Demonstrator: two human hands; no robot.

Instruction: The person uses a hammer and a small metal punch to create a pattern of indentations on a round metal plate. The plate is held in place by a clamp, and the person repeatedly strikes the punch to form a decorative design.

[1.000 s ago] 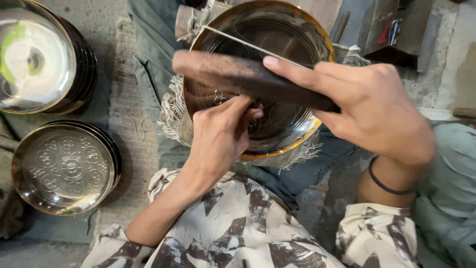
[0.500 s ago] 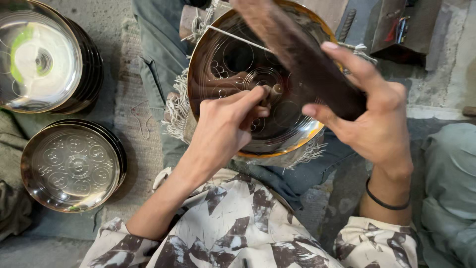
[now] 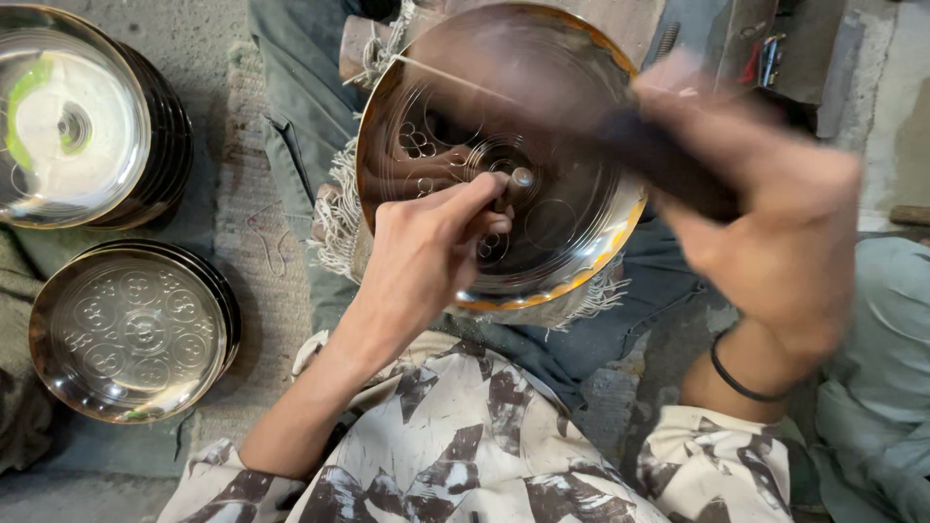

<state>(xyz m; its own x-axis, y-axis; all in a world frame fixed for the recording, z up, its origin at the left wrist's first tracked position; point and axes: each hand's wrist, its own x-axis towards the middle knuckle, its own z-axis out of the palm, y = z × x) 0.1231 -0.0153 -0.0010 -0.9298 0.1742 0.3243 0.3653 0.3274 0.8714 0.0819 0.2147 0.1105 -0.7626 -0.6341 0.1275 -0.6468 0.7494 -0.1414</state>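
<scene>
The right hand [image 3: 775,242], closed around a dark wooden mallet [image 3: 659,160], has swung down from the raised position of half a second ago and now blurs just above the round metal plate [image 3: 542,242], so a blow appears to be landing on the small punch [image 3: 518,181] that the left hand [image 3: 426,257] pinches upright at the plate's centre. The plate's rim sits just beyond the left knuckles, with fringed cloth [image 3: 334,208] under it. Well off to the left hand's outer side lie 2 stacks of plates [image 3: 126,334], leaving bare floor between.
</scene>
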